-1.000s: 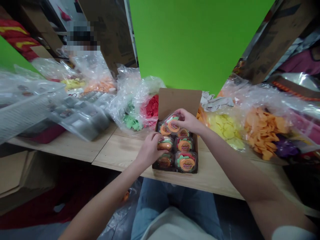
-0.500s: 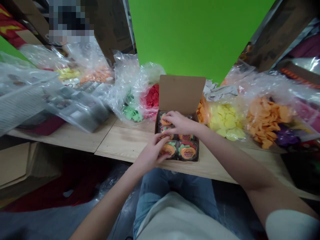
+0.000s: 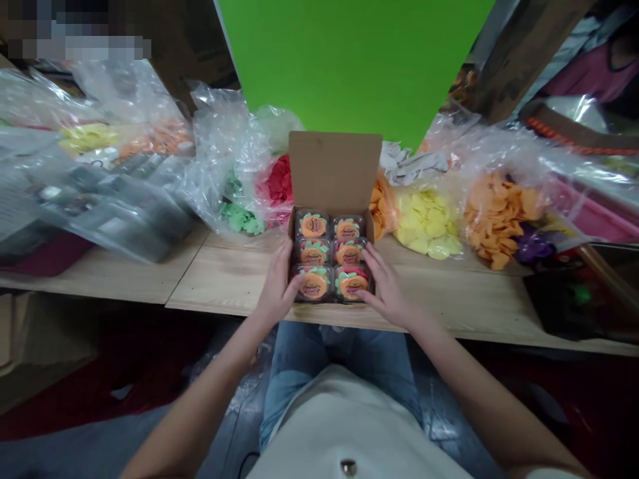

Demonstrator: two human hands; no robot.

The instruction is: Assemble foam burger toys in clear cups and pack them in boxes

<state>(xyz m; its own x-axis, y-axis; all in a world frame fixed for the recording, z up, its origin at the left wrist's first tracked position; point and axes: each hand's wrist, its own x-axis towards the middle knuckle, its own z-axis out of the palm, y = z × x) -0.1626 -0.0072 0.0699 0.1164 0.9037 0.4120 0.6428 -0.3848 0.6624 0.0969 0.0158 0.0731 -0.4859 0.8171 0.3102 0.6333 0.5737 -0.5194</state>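
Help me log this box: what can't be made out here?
Head view only:
- Label wording on the six clear tubs in the cardboard box: too small and blurred.
- Box's lower side walls: partly hidden by the left hand and right hand.
- Grey items in the plastic bag: obscured by glare off the film.
- Top-left corner: a pixelated patch hides what's there.

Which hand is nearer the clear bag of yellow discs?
Right. The right hand is at the cardboard box's right side, near the clear bag of yellow discs; the left hand is at its left side, across the box from the bag.
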